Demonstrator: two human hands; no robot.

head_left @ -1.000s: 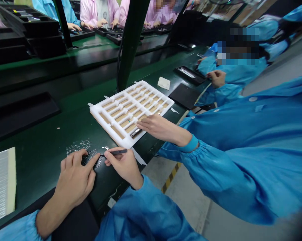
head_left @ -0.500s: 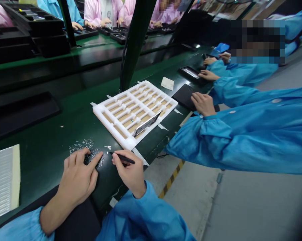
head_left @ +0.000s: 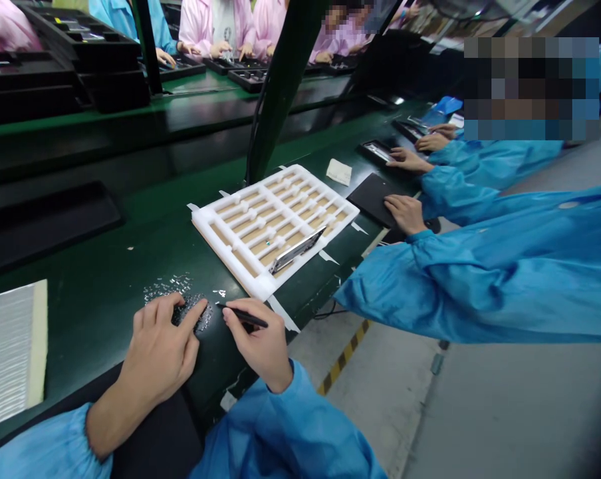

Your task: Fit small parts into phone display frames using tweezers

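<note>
Many small shiny metal pieces (head_left: 168, 285) lie scattered on the green tabletop. My left hand (head_left: 163, 346) rests palm down at their near side, fingers apart, the index fingertip among the pieces; some are hidden under it. With a pen-like hold, my right hand (head_left: 263, 346) grips slim black tweezers (head_left: 248, 315). Their tip points left, close to a few light pieces (head_left: 219, 293) set apart from the pile. Beyond my right hand lies a white slotted foam rack (head_left: 255, 287) on a brown board. One thin, silver-edged flat part (head_left: 298, 250) leans upright in its near slot.
A silver-striped sheet (head_left: 11, 352) lies at left, below a shallow black tray (head_left: 46, 223). A green post (head_left: 280, 100) rises behind the rack. At right, a co-worker's hand (head_left: 405, 213) rests by a black panel (head_left: 373, 197). Stacked black trays (head_left: 106, 66) stand across the bench.
The whole view has shifted slightly to the right. Both my hands keep nearly the same pose, the tweezers' tip staying near the light pieces. Farther right, a co-worker's hands have shifted a little.
</note>
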